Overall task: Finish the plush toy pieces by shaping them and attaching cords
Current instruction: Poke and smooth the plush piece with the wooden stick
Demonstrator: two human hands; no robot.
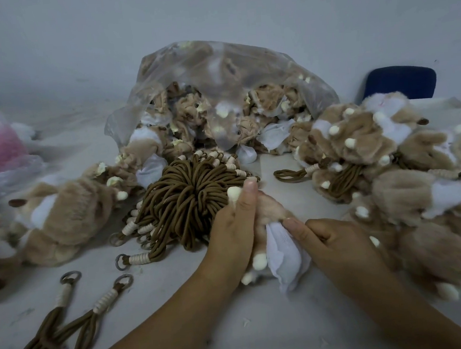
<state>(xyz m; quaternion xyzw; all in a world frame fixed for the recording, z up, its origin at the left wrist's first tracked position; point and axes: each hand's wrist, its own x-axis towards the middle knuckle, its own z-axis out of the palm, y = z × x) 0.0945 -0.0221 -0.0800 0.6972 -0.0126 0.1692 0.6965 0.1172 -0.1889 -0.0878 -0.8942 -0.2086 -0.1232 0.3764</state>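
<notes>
Tan plush piece (269, 212) grasped by both grips, low on the table (266, 325).
Left grip (232, 224) wraps its body to steady it, and right grip (339, 237) pinches the white lining (285, 256), likely for shaping. Brown cords (189, 198) lie just beside, ready for attaching.

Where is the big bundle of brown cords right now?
In the head view, the bundle of brown cords lies in the middle, directly in front of the clear plastic bag and just left of the left hand.
</notes>
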